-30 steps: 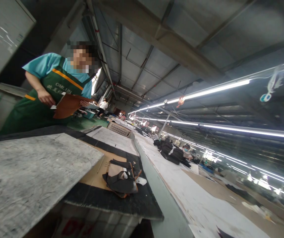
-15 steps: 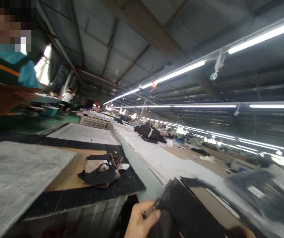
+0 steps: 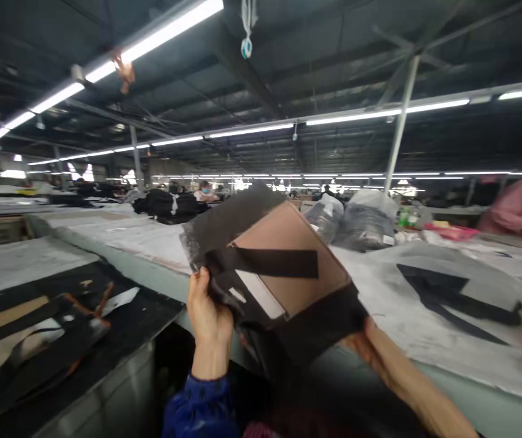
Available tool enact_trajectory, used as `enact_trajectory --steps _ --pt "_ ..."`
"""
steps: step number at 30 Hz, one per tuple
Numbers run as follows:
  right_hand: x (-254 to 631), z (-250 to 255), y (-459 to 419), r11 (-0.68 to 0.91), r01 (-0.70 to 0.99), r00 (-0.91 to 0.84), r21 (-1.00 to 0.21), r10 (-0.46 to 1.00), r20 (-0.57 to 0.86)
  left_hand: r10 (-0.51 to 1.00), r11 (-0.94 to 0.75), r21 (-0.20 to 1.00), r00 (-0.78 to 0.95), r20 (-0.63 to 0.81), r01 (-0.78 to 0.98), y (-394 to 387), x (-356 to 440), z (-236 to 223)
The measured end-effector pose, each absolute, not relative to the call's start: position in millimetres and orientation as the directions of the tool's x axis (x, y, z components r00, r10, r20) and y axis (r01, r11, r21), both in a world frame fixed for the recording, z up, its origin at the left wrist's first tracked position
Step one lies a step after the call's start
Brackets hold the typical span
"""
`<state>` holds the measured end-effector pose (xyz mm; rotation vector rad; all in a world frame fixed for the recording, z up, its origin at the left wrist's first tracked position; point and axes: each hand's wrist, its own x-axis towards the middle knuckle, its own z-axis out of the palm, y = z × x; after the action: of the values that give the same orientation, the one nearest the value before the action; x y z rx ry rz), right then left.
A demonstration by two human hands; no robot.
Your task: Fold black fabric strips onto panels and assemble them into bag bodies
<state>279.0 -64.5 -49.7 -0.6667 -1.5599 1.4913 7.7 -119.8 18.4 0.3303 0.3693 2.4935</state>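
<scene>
Our left hand (image 3: 210, 310) and right hand (image 3: 375, 350) grasp the dark sheets (image 3: 231, 222) by opposite sides; the black strip (image 3: 288, 263) atop them may slide if tilted.

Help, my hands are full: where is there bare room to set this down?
The white tabletop shows bare patches between the held pieces and the black pile, and rightward toward the black cutouts. It is crowded around the wrapped bundles and where scraps cover the dark board.
</scene>
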Motion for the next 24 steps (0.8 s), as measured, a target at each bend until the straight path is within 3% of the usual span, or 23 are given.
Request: enact_trajectory --steps 3,7,10,12,16,18,20,22,24 --pt "289.8 -51.0 -72.8 0.062 -0.323 -0.48 -0.945 0.849 0.22 0.671 -0.71 0.351 -0.738 0.073 -0.611 -86.7 39.6 9.0" --pt "308.9 -49.0 -59.7 0.063 -0.3 -0.318 -0.952 0.934 0.162 0.815 -0.454 0.474 -0.566 -0.122 -0.755 -68.5 83.9 -28.6" --pt "327.8 -39.5 -36.7 0.099 -0.14 -0.14 -0.985 0.983 0.119 0.88 -0.274 0.505 -0.425 -0.213 -0.819 -70.7 107.7 -51.8" --pt "341.1 -27.3 -15.0 0.078 0.029 -0.118 -0.997 0.99 0.074 0.894 -0.232 0.5 -0.385 -0.228 -0.834 -74.3 118.8 -58.9" --pt "370.7 0.1 25.2 0.163 0.499 -0.013 -0.851 0.983 0.181 0.939 -0.147 0.562 -0.294 -0.18 -0.814 -84.0 127.1 -67.4" --pt "386.6 8.2 28.2 0.191 0.576 0.046 -0.794 0.963 0.266 0.983 -0.009 0.673 -0.129 -0.129 -0.74 -91.7 119.2 -75.6" --pt "400.6 9.9 13.0 0.203 0.592 0.058 -0.78 0.955 0.292 0.994 0.106 0.827 0.03 -0.108 -0.551 -99.8 102.3 -84.5" --pt "409.7 5.6 -17.0 0.212 0.578 -0.037 -0.788 0.971 0.235 0.999 0.045 0.95 0.01 -0.044 -0.309 -105.1 81.1 -88.4" --pt "412.0 -4.2 -52.4 0.214 0.526 -0.295 -0.823 0.954 0.059 0.981 -0.152 0.985 -0.135 0.139 -0.086 -105.2 63.1 -83.2"
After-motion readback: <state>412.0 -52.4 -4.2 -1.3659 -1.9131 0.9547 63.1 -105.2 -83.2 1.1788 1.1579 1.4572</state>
